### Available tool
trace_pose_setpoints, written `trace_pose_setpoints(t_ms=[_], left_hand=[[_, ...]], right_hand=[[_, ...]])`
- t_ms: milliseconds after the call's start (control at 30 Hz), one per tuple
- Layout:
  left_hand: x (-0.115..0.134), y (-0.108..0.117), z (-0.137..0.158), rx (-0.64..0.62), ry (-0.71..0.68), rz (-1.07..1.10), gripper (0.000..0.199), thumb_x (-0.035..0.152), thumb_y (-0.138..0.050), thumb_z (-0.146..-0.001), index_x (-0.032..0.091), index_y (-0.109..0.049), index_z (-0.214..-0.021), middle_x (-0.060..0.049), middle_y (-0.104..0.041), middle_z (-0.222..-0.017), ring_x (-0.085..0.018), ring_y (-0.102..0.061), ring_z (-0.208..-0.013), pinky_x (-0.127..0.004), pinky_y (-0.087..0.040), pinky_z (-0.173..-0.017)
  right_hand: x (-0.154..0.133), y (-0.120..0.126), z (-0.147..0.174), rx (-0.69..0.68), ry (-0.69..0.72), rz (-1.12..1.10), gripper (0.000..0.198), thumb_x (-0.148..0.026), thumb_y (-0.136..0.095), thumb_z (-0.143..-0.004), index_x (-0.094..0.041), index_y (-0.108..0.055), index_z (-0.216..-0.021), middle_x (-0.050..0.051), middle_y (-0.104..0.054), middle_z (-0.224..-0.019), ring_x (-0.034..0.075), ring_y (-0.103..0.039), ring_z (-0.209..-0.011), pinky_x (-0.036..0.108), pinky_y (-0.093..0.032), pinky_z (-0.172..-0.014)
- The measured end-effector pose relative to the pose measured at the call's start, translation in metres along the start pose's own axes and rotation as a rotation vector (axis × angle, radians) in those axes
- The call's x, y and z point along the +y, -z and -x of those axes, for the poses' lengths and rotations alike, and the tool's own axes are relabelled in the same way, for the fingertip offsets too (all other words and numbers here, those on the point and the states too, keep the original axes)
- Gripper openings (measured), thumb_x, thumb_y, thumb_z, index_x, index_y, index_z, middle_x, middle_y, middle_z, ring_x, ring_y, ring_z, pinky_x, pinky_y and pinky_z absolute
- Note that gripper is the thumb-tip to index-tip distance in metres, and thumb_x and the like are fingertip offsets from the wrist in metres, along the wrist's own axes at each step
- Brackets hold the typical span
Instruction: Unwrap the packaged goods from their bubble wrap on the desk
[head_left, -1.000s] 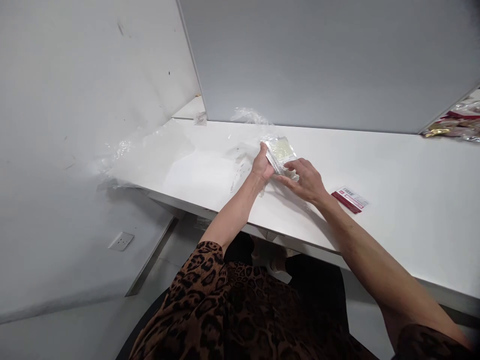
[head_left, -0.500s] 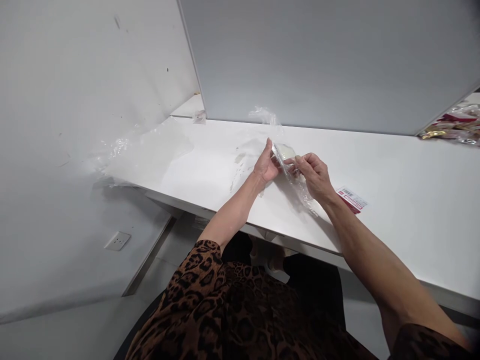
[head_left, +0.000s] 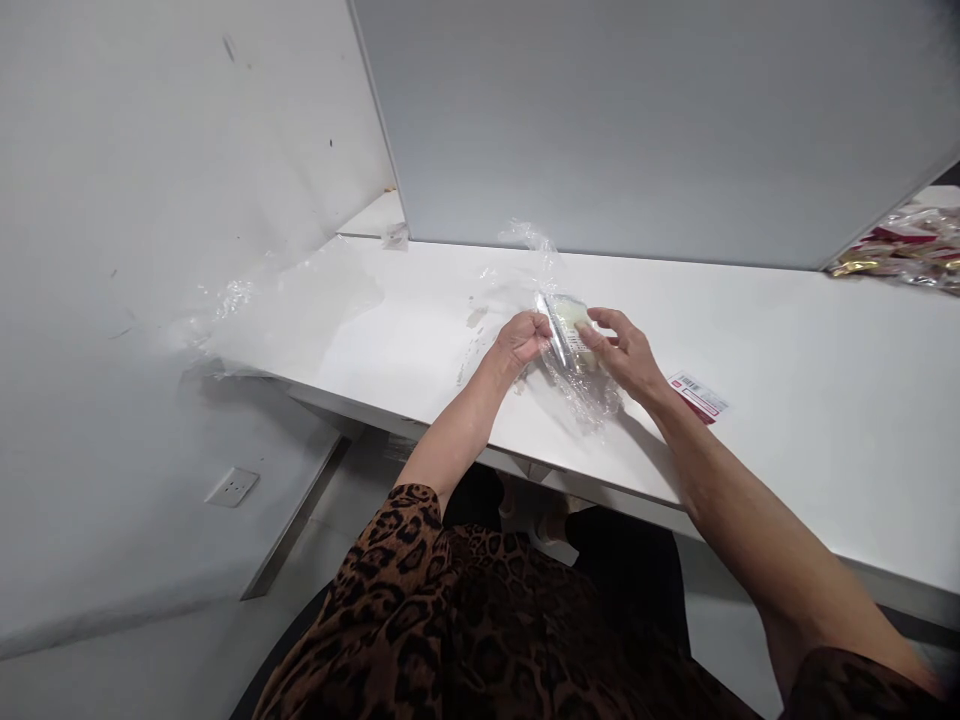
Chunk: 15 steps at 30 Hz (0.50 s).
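Note:
A small pale yellow-green packet [head_left: 573, 322] with a silvery edge and some print stands tilted over the white table, between my hands. Clear crinkled plastic wrap [head_left: 589, 398] surrounds it and spreads above and below. My left hand [head_left: 523, 340] is closed at the packet's left edge, fingers curled in on the wrap. On the other side, my right hand [head_left: 624, 352] grips the packet's right edge, thumb against its pale face and fingertips near the top corner. Right of that hand, a red and white card [head_left: 700, 397] with a barcode lies flat.
More clear plastic film [head_left: 292, 310] lies at the table's left end and hangs over its edge by the wall. A grey panel [head_left: 600, 130] rises along the back. Shiny red and gold packages [head_left: 900, 245] sit at the far right.
The packet has turned so its pale printed face shows more. My left hand has curled its raised thumb in, and my right hand has opened from a pinch on the wrap onto the packet.

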<state>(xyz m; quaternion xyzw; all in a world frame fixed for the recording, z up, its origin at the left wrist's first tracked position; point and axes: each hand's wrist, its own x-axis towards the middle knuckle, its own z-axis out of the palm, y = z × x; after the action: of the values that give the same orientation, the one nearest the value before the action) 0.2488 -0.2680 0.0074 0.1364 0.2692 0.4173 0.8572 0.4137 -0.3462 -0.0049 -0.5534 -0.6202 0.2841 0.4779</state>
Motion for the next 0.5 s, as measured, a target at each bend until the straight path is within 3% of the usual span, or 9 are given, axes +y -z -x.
trace_pose_setpoints(t_ms=[133, 267, 367, 500], left_hand=[[0.001, -0.003, 0.009, -0.13, -0.016, -0.157, 0.059, -0.005, -0.043, -0.047, 0.009, -0.067, -0.099, -0.01, -0.078, -0.09, -0.028, -0.078, -0.102, -0.051, -0.051, -0.112], [0.003, -0.005, 0.015, -0.216, -0.031, -0.212, 0.058, -0.004, -0.045, -0.05, 0.01, -0.065, -0.103, -0.011, -0.078, -0.098, -0.029, -0.076, -0.109, -0.053, -0.05, -0.113], [0.006, -0.006, 0.018, -0.226, -0.045, -0.244, 0.056, -0.006, -0.044, -0.053, 0.012, -0.064, -0.102, -0.009, -0.077, -0.098, -0.027, -0.075, -0.112, -0.053, -0.049, -0.114], [0.01, -0.007, 0.023, -0.179, -0.043, -0.267, 0.053, -0.01, -0.042, -0.058, 0.013, -0.066, -0.099, -0.005, -0.074, -0.085, -0.022, -0.076, -0.103, -0.052, -0.05, -0.114]], right_hand=[[-0.003, -0.001, 0.002, -0.15, -0.035, 0.004, 0.108, -0.081, -0.079, -0.068, -0.028, -0.044, -0.156, 0.016, -0.043, -0.161, 0.045, -0.041, -0.147, 0.064, -0.046, -0.113], [-0.01, 0.0, 0.004, -0.188, -0.082, -0.041, 0.118, -0.073, -0.085, -0.066, -0.027, -0.034, -0.162, 0.018, -0.037, -0.165, 0.047, -0.035, -0.151, 0.063, -0.047, -0.114], [-0.011, 0.006, 0.002, -0.161, -0.142, -0.182, 0.114, -0.069, -0.083, -0.069, -0.028, -0.03, -0.162, 0.019, -0.041, -0.163, 0.043, -0.037, -0.151, 0.061, -0.046, -0.115], [-0.007, 0.016, -0.005, -0.065, -0.225, -0.325, 0.09, -0.06, -0.077, -0.075, -0.032, -0.041, -0.152, 0.015, -0.055, -0.151, 0.037, -0.051, -0.143, 0.062, -0.045, -0.116]])
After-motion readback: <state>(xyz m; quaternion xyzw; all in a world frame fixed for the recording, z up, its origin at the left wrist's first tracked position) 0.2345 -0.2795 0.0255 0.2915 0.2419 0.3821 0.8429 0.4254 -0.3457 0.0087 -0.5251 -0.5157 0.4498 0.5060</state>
